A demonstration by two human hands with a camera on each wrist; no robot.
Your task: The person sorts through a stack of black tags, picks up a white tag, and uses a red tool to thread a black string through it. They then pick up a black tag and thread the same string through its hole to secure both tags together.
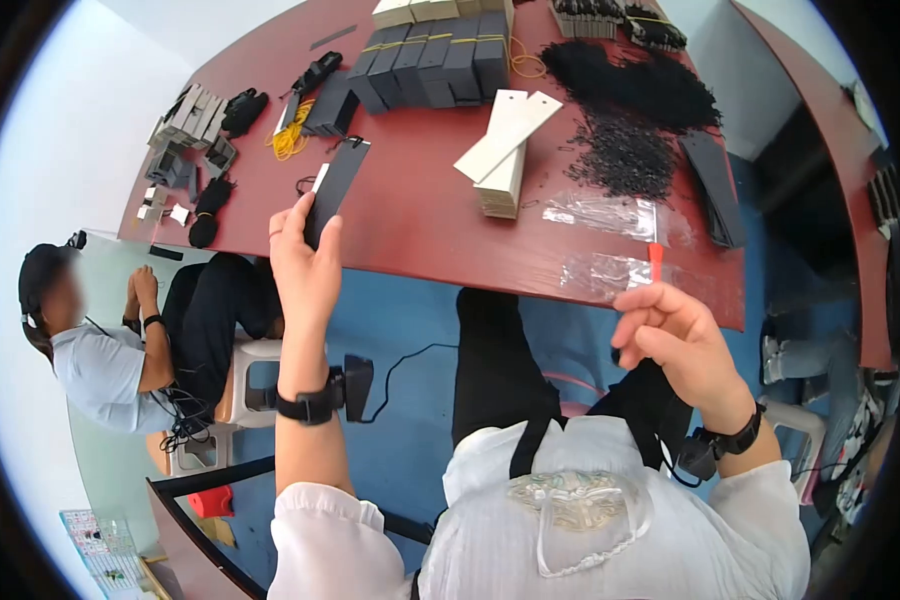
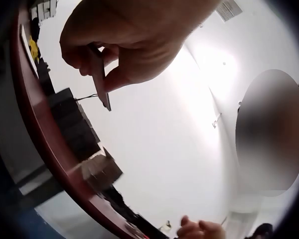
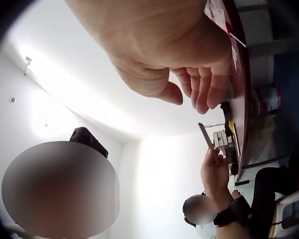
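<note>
My left hand [image 1: 306, 262] holds a dark grey hang tag [image 1: 341, 183] upright over the left part of the table, pinched near its lower end. A black string [image 1: 352, 141] loops at the tag's top end. In the left wrist view the tag [image 2: 99, 82] appears nearly edge-on between thumb and fingers. My right hand [image 1: 685, 345] hovers off the table's front right edge, fingers loosely bent around nothing. Beyond its fingertips lies a thin tool with a red-orange handle [image 1: 656, 258] on clear plastic bags [image 1: 600, 272].
White tags [image 1: 500, 185] are stacked mid-table, two lying crosswise on top. Banded dark grey stacks [image 1: 435, 65] stand behind. Black strings [image 1: 625, 160] are heaped at right, near a dark tag stack [image 1: 712, 190]. Yellow cord [image 1: 290, 135] lies left. Another person [image 1: 110, 340] sits at left.
</note>
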